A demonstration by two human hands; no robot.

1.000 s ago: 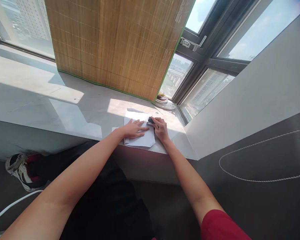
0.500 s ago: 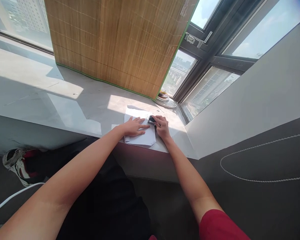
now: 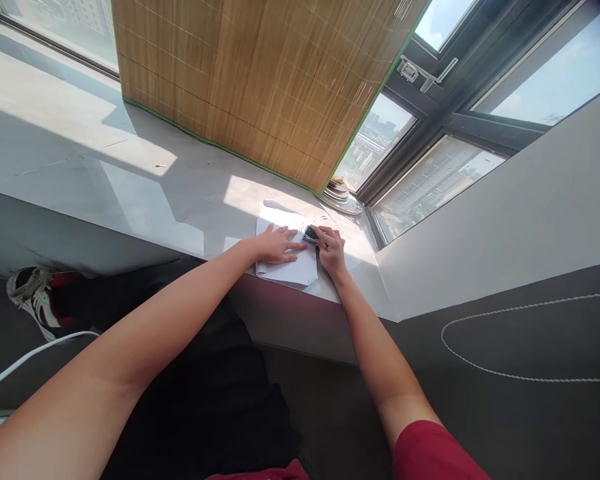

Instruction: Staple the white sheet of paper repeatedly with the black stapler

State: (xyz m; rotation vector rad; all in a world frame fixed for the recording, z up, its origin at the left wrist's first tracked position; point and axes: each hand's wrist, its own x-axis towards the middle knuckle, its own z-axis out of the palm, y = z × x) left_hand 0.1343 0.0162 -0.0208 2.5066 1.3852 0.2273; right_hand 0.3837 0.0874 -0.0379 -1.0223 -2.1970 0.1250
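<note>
White paper sheets [image 3: 295, 272] lie on the pale window ledge, near its front edge. My left hand [image 3: 279, 245] rests flat on the paper, palm down and fingers spread. At the paper's right edge, my right hand [image 3: 330, 245] is wrapped round a small black stapler-like object [image 3: 310, 233], which touches the sheet. Small dark marks or bits show on the paper beside this object; they are too small to make out. My right fingers partly cover the black object.
A bamboo blind [image 3: 260, 87] with green edging hangs behind the paper. Stacked plates [image 3: 343, 197] stand in the corner by the window frame [image 3: 430, 100]. A looped white cord [image 3: 455, 353] hangs at the right. My shoe [image 3: 35, 293] shows at the left.
The view has shifted, so the paper and hands appear slightly further right and the ledge's left part higher. The left hand stays on the paper and the right hand still grips the black object.
</note>
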